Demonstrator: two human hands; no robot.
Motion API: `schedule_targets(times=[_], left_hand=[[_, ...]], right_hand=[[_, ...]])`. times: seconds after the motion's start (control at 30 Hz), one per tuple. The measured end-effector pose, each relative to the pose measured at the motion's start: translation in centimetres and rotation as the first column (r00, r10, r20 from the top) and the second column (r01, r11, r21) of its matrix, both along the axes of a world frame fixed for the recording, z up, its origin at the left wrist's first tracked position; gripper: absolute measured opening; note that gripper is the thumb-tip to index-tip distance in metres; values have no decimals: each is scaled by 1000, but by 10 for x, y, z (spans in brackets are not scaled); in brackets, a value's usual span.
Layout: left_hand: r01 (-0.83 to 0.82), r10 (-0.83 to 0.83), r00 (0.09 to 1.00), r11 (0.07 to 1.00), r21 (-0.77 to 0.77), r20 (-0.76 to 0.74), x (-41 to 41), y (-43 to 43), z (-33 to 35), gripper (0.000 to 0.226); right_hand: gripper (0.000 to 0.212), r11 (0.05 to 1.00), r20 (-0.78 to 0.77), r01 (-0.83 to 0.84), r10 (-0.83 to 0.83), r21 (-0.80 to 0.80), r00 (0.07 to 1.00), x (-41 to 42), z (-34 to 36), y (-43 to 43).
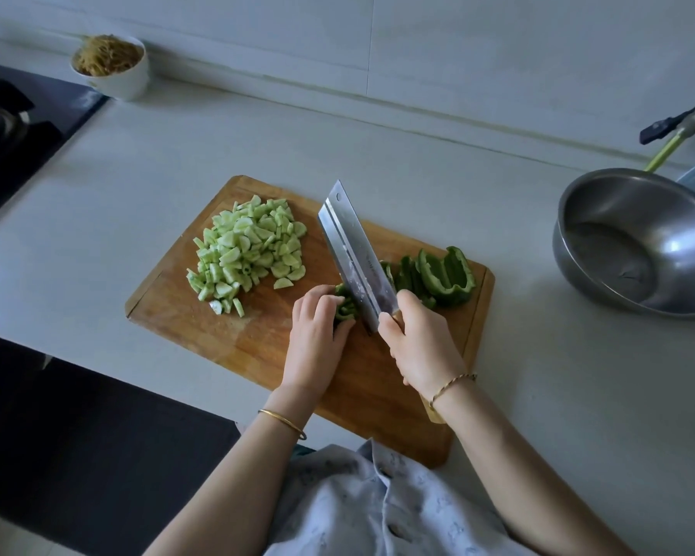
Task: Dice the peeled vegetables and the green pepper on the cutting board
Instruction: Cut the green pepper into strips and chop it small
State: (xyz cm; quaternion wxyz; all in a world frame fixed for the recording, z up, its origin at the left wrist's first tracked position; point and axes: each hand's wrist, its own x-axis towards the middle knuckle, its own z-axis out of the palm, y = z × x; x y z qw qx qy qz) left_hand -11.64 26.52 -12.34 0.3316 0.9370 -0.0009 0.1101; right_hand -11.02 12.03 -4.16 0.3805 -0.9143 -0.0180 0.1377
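A wooden cutting board (257, 347) lies on the pale counter. On its far left part sits a pile of pale green diced vegetable (247, 252). My right hand (420, 345) grips the handle of a steel cleaver (354, 250), whose blade rests down among the pepper pieces. My left hand (318, 335) holds a small bunch of green pepper strips (346, 305) with curled fingers, right against the blade's left side. Larger green pepper pieces (444, 276) lie to the right of the blade.
A steel bowl (638, 238) stands on the counter at the right, a tap (679, 128) behind it. A white bowl of brownish shreds (111, 68) stands at the back left beside a black hob (17, 126). The counter's front edge runs at lower left.
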Motion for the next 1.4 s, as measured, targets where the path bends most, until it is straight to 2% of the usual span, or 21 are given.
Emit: schedule_targets(times=[0.2, 0.4, 0.7, 1.4], left_hand=[[12, -12, 1000, 999, 34, 13, 2, 0, -1, 18], [3, -3, 1000, 999, 44, -2, 5, 1, 0, 16], [-3, 3, 1000, 998, 57, 0, 5, 0, -1, 18], [-47, 47, 999, 996, 72, -8, 8, -2, 1, 18]], right_hand=[[21, 996, -12, -45, 45, -83, 999, 3, 6, 5], [37, 970, -17, -114, 113, -212, 993, 10, 14, 10], [13, 948, -48, -128, 119, -292, 992, 6, 18, 19], [12, 947, -61, -162, 151, -276, 987, 16, 15, 17]])
